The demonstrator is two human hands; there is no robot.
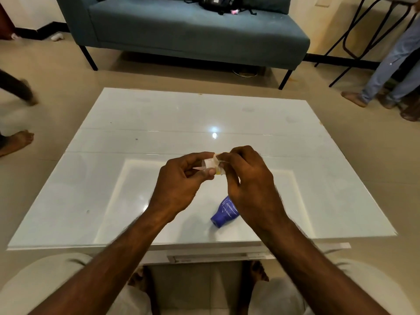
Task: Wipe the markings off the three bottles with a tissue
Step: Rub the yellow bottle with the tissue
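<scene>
Both hands meet above the middle of the white table [113, 178]. My left hand [179, 180] pinches a small white tissue [209, 163] between thumb and fingers. The tissue is pressed against a small yellow bottle [218, 172], which is mostly hidden inside my right hand [247, 178]; only slivers of yellow show. A blue bottle [223, 211] lies on its side on the table below my right wrist, neck towards me, with white scribbled markings on its body. Its far end is covered by my right hand. No third bottle is visible.
A blue-grey sofa [181, 35] with a black bag [218, 3] stands beyond the table. One person's legs [391, 71] are at the right, and another person's bare feet [16, 142] at the left. My knees and feet are under the table's near edge.
</scene>
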